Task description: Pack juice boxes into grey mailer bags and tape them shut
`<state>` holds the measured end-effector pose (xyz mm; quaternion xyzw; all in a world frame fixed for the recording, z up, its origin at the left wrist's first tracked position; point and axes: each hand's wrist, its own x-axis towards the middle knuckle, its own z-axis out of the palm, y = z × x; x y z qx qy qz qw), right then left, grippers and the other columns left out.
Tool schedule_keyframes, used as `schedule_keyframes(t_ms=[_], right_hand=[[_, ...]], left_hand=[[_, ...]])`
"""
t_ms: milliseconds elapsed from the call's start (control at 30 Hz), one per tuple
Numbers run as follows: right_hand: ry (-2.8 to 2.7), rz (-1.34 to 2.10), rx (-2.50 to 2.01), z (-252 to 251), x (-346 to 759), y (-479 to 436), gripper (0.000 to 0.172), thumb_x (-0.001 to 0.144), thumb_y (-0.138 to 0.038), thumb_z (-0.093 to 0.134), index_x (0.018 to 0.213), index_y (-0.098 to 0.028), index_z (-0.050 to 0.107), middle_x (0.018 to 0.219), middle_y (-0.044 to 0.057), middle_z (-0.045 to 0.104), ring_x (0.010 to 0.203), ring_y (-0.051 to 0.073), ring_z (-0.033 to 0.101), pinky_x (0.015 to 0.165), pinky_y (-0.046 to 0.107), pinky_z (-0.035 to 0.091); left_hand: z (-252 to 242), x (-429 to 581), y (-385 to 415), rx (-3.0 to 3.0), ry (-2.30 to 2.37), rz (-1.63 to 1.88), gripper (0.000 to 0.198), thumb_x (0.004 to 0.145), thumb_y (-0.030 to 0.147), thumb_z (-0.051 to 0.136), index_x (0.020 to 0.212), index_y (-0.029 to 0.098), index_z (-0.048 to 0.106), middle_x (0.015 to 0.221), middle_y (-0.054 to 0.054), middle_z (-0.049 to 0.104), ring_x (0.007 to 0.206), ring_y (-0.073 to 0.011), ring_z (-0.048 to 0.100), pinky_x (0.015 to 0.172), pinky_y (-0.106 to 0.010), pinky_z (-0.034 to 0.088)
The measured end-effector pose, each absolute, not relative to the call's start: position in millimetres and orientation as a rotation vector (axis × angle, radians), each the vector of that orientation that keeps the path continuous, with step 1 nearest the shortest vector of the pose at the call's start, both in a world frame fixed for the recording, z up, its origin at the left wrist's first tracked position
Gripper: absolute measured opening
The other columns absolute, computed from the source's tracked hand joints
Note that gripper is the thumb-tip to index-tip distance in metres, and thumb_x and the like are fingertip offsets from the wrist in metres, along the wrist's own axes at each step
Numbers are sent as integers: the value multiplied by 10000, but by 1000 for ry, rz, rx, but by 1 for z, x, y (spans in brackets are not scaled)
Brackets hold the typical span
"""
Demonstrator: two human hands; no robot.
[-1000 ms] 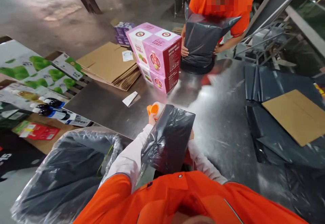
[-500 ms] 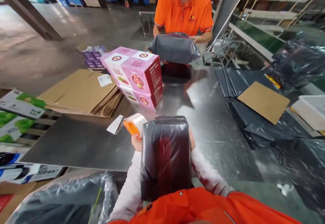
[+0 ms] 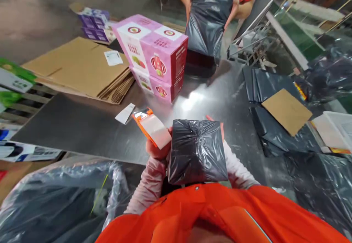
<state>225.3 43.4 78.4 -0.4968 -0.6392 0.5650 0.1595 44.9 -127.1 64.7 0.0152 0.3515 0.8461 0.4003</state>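
A box-shaped package in black plastic (image 3: 198,155) is held close against my body, over the near edge of the metal table. My left hand (image 3: 157,151) is closed around a tape dispenser (image 3: 154,128) with an orange frame and a wide roll of clear tape, and lies against the package's left side. On the far right side, my right hand (image 3: 222,130) grips the package; most of it is hidden behind the plastic. Just beyond the dispenser, a white paper slip (image 3: 125,113) lies on the table (image 3: 82,125).
Stacked pink cartons (image 3: 154,55) stand ahead, beside flattened cardboard (image 3: 79,66). Across the table a co-worker (image 3: 243,8) holds a black plastic bag (image 3: 210,19). Black bags (image 3: 277,122) with a cardboard piece (image 3: 287,111) lie right. A plastic-lined bin (image 3: 55,206) stands lower left.
The package has tipped, its gathered end now facing up. My left hand has turned the tape dispenser more into view. The co-worker's bag now hangs upright. My view has tilted down.
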Motion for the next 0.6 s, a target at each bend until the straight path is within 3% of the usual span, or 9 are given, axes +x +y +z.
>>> schedule_keyframes(t_ms=[67, 100, 167, 233, 333, 433, 600], right_hand=[[-1654, 1855, -1319, 81, 229, 54, 852, 1076, -558, -69, 1237, -245, 708, 1179, 172, 782, 1122, 312, 768, 894, 427, 614], [-1625, 1928, -1286, 84, 227, 64, 823, 1095, -572, -12, 1093, -223, 734, 1064, 178, 789, 1037, 300, 771, 885, 420, 608], [-1676, 1961, -1245, 93, 212, 89, 602, 1097, -595, 333, 893, -201, 740, 901, 150, 777, 898, 262, 750, 893, 398, 603], [-1731, 1949, -1160, 106, 184, 114, 346, 930, -516, 730, 821, -190, 768, 880, 104, 783, 876, 227, 724, 956, 374, 594], [-1954, 1798, -872, 127, 129, 139, 301, 707, -446, 931, 824, -192, 819, 947, 73, 814, 974, 230, 728, 1029, 380, 585], [-2209, 1602, -515, 138, 75, 147, 432, 696, -505, 938, 967, -181, 848, 1053, 86, 828, 1022, 242, 742, 1000, 391, 598], [-2316, 1464, -258, 131, 34, 149, 642, 686, -528, 955, 1183, -151, 807, 1195, 105, 798, 998, 223, 713, 909, 357, 590]], left_hand=[[72, 29, -134, -24, 924, 2132, 395, 675, 521, 751, 969, 261, 797, 928, -87, 768, 1146, -398, 735, 1010, -541, 644], [75, 15, -138, -59, 960, 2137, 362, 654, 395, 725, 980, 252, 790, 925, -74, 766, 1082, -361, 749, 980, -505, 657], [80, -21, -143, -78, 1038, 2166, 416, 574, 218, 645, 974, 226, 761, 882, -53, 743, 925, -277, 749, 876, -400, 672], [86, -59, -145, -13, 1092, 2136, 417, 532, 158, 595, 930, 192, 715, 789, -49, 688, 743, -218, 700, 739, -326, 655], [95, -97, -136, 83, 1093, 1940, 364, 558, 154, 576, 913, 161, 653, 693, -52, 610, 547, -186, 582, 620, -343, 633], [97, -108, -118, 64, 1046, 1827, 353, 599, 165, 565, 946, 157, 633, 666, -45, 572, 482, -174, 535, 574, -356, 615], [88, -107, -93, 316, 996, 1697, 418, 536, 196, 570, 939, 150, 671, 654, -47, 583, 456, -166, 510, 499, -322, 556]])
